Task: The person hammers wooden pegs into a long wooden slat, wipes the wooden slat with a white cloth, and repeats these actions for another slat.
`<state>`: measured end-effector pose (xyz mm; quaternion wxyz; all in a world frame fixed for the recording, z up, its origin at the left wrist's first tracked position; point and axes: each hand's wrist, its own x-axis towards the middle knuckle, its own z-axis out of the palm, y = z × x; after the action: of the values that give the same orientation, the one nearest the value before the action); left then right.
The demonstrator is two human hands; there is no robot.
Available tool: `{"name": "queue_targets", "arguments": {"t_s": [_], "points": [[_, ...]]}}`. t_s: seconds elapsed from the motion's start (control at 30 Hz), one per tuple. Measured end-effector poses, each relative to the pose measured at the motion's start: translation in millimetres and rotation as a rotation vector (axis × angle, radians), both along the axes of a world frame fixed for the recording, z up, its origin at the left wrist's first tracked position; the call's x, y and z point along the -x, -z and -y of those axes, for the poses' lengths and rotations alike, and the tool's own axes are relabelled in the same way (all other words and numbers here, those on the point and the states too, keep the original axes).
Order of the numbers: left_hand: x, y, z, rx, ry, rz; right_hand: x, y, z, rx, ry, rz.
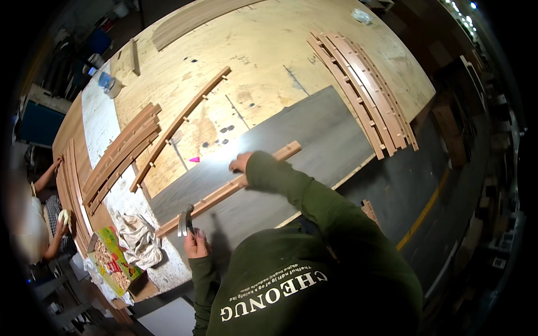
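My left hand point(196, 245) grips a claw hammer point(182, 223), its metal head raised over the left end of a long wooden rail point(216, 196). The rail lies slanting across a grey board point(308, 120), with small pegs or notches along it. Near the rail's middle, my right hand point(240, 164) has its fingers curled together just above the wood. Whatever is in those fingers, if anything, is too small to make out. To the left of the hammer lies a crumpled whitish cloth point(137, 242), beside an open box of wooden dowels point(115, 260).
Pegged wooden rails lie in stacks at left point(123, 151) and right point(364, 84). A single rail point(182, 120) lies between them on the plywood table point(258, 61). A pink piece point(194, 159) and a jar point(112, 87) stand farther off. A co-worker's hand point(58, 162) touches rails at far left.
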<state>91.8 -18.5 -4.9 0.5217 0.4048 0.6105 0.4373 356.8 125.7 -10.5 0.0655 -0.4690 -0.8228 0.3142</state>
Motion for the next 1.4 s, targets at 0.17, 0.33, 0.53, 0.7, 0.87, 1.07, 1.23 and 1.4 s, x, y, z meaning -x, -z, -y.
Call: {"name": "queue_targets", "arguments": {"t_s": [0.17, 0.33, 0.53, 0.7, 0.87, 1.07, 1.23, 1.4], "points": [[-39.7, -15.9, -18.9, 0.071, 0.233, -0.016, -125.0, 2.9, -2.0, -0.147, 0.443, -0.064], [-76.0, -24.7, -54.8, 0.192, 0.524, -0.084, -150.6, 45.3, 24.0, -0.048, 0.47, 0.051], [-127.4, -19.5, -103.2, -0.017, 0.822, -0.334, -133.4, 77.4, 46.6, -0.034, 0.565, -0.219], [-177.0, -36.0, -124.3, -0.399, 0.846, -0.499, -133.0, 78.2, 49.2, -0.152, 0.558, -0.233], [-187.2, -4.8, -132.4, -0.369, 1.037, -0.796, -139.0, 81.1, 49.4, -0.155, 0.514, -0.285], [-193.0, -35.7, -133.1, -0.361, 0.832, -0.578, -139.4, 67.8, 51.1, -0.167, 0.515, -0.278], [-185.8, 12.8, -113.4, -0.392, 0.7, -0.643, -137.2, 67.8, 48.2, -0.189, 0.472, -0.274], [-181.2, -15.1, -122.7, -0.153, 0.73, -0.424, -138.5, 69.5, 50.3, -0.147, 0.497, -0.272]]}}
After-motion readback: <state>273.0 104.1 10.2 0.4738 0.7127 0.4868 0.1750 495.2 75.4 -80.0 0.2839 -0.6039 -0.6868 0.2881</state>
